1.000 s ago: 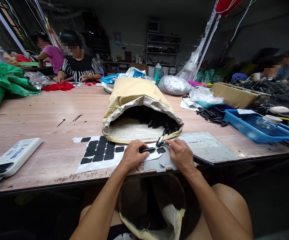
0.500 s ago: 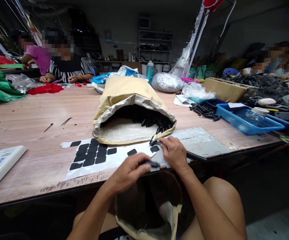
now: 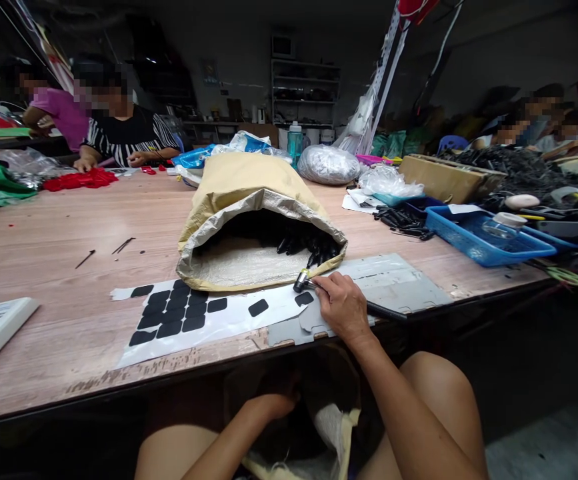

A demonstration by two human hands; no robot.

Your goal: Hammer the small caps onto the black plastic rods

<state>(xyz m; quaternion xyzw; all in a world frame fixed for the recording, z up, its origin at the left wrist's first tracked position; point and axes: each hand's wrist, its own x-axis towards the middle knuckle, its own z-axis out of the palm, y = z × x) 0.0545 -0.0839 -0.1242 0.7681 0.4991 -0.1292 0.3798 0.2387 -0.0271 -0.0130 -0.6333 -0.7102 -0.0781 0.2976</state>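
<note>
My right hand (image 3: 345,305) is closed round a small hammer (image 3: 301,281); its metal head points left and its black handle sticks out to the right. This hand rests over a grey board (image 3: 399,283) at the table's front edge. My left hand (image 3: 277,395) reaches below the edge into an open sack (image 3: 346,433) between the knees; shadow hides its fingers. On the table, a paper sack (image 3: 253,177) lies with its mouth towards me and black pointed pieces (image 3: 321,250) inside. In front of it is a white sheet (image 3: 239,319) with several black rounded squares (image 3: 171,312).
Left of the sheet lies a white box-shaped device (image 3: 3,330), with thin black pieces (image 3: 123,245) farther back. Blue baskets (image 3: 489,243) and a cardboard box (image 3: 443,177) are at the right. Other people (image 3: 123,140) sit across the table near red pieces (image 3: 81,179).
My left hand has gone from the table edge, where it held a dark piece, down into the lower sack. The right hand keeps the hammer in place. The view has shifted slightly.
</note>
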